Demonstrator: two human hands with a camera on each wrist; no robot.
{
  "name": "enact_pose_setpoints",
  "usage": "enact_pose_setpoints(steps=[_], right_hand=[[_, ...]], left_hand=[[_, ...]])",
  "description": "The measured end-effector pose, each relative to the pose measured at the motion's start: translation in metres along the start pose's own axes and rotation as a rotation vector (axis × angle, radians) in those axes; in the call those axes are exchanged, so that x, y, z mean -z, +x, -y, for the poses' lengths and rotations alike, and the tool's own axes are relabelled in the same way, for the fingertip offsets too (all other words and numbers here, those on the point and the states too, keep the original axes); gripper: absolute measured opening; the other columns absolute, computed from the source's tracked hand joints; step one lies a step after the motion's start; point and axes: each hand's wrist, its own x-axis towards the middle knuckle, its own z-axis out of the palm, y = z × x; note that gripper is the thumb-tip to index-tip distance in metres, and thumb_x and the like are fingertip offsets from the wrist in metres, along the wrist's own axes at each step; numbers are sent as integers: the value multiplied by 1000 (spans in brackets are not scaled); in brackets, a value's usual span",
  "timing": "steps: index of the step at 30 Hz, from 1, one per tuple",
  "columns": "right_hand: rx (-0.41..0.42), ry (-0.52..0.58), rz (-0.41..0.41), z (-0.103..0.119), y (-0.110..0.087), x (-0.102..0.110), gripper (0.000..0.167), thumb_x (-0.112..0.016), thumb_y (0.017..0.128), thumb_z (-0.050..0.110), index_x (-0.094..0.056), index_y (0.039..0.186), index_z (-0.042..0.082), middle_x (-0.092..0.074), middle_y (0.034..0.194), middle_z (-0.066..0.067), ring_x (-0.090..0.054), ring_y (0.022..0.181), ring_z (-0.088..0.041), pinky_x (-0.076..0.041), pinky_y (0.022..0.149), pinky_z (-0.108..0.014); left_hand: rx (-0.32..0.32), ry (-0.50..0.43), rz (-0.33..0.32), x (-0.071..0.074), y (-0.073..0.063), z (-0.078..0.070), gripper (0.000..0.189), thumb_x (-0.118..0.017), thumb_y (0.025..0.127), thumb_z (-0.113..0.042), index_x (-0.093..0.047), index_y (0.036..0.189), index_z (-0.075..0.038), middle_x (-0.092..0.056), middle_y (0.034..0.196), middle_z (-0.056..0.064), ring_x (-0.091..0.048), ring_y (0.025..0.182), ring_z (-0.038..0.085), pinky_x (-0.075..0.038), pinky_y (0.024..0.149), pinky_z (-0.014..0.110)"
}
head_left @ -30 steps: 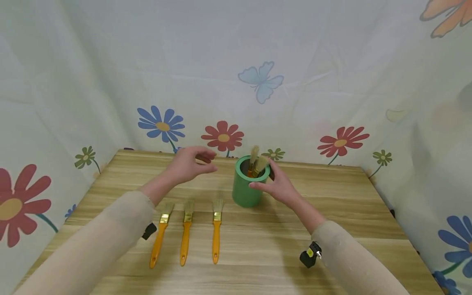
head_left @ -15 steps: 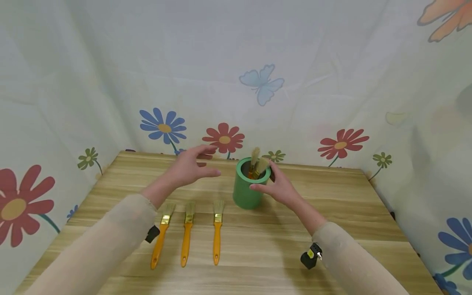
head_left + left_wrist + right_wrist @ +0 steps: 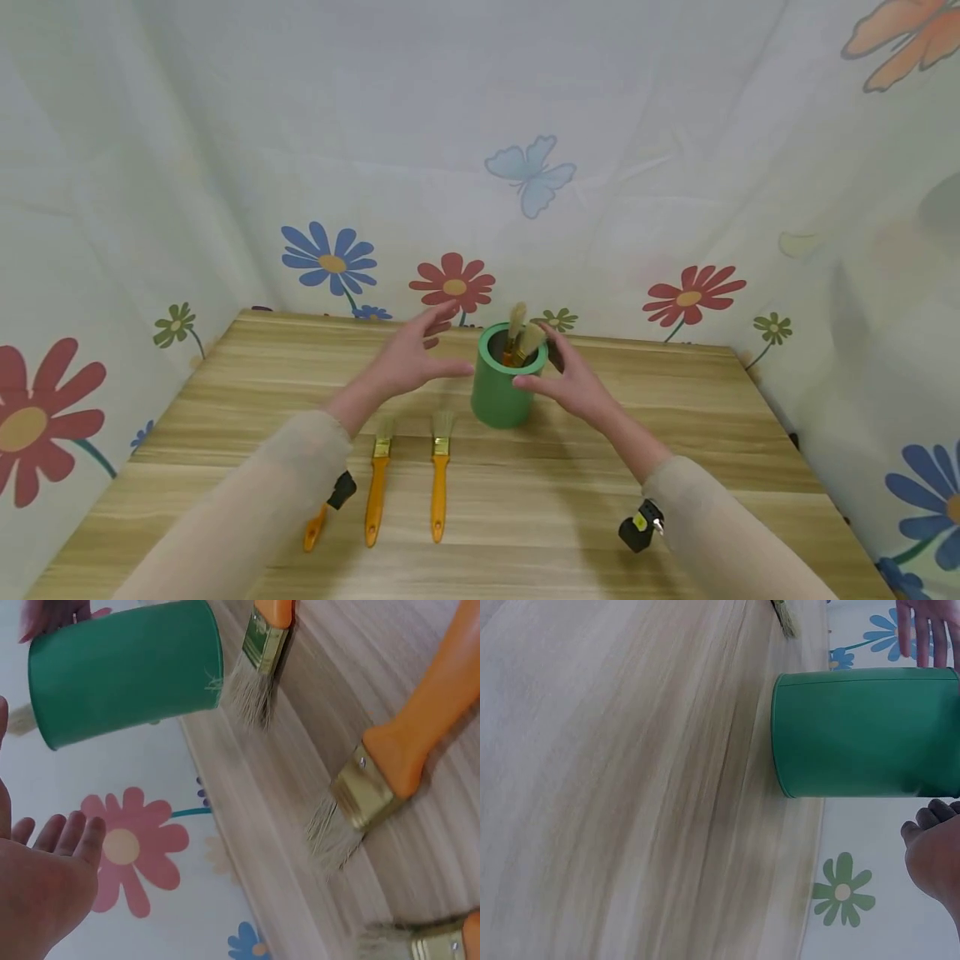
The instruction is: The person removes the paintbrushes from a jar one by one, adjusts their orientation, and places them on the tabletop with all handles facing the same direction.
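A green cylindrical can point(image 3: 501, 400) stands upright near the back of the table, with two paintbrushes point(image 3: 531, 337) in it, bristles up. My right hand point(image 3: 573, 383) grips the can's right side, thumb across the front and fingers round behind the rim. To the left of the can, my left hand point(image 3: 405, 358) is open, its fingers spread and its thumb tip close to the can's wall. In the left wrist view, the left fingers point(image 3: 71, 836) are apart from the can and hold nothing.
Two orange-handled paintbrushes, one in the middle point(image 3: 378, 487) and one on the right point(image 3: 439, 487), lie on the wooden table point(image 3: 675, 400). A third brush point(image 3: 315, 529) is mostly hidden under the left sleeve. A flowered cloth point(image 3: 420, 150) hangs behind the table.
My left hand has moved right towards the can and its fingers have spread. The left sleeve now covers most of the leftmost brush. My right hand stays at the can.
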Motion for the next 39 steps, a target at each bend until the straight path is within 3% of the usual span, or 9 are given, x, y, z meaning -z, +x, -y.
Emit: enact_pose_setpoints(steps=[5,12,28,39], right_hand=[[67,-28,-11,4,-3,8,94,-81,98,26,-24,169,5,-31,173,-17,-27,161,-36,-24,131,-51],[100,-44,-30,6,-5,22,75,-72,105,23,-33,166,5,-37,170,-17,-29,161,-34,-22,132,-53],[114,-107,-48,12,-4,36,70,-73,105,24,-39,163,3,-45,166,-17,-37,157,-35,-29,129,-53],[135,-110,-31,12,4,36,60,-72,105,19,-49,155,-2,-54,157,-23,-48,149,-38,-36,126,-53]], left_hand=[[17,-25,-8,-13,3,5,108,-95,83,-36,-31,169,-25,-38,171,5,-41,155,29,-37,126,50],[19,-41,-8,-31,9,15,107,-96,82,-37,-34,168,-28,-41,169,1,-44,154,27,-39,125,47],[-5,-130,-40,-57,14,20,104,-95,84,-28,-35,168,-17,-46,166,7,-46,151,28,-39,125,47],[27,-127,-63,-68,17,23,98,-94,84,-32,-41,165,-19,-50,162,6,-50,148,33,-42,123,49]])
